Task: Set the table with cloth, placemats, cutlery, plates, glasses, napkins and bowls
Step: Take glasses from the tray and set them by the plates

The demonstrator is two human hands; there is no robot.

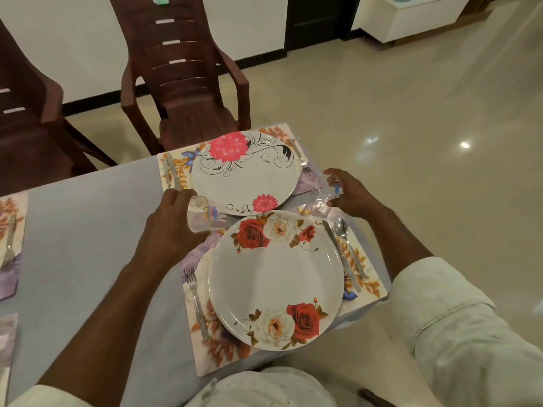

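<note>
A grey cloth (88,230) covers the table. The near floral placemat (368,286) holds a rose-patterned plate (276,277), a fork (195,301) on its left, and a knife (340,254) and spoon (346,239) on its right. The far placemat (277,132) carries a pink-flower plate (245,171), with a knife (172,171) to its left. My left hand (173,218) grips a clear glass (205,214) between the two plates, left of them. My right hand (349,192) grips a second clear glass (327,188) at the table's right edge.
Two brown plastic chairs (182,83) stand at the far side. More placemats with a fork (10,239) lie at the left edge. The table's right edge (382,301) drops to a glossy tiled floor (411,127).
</note>
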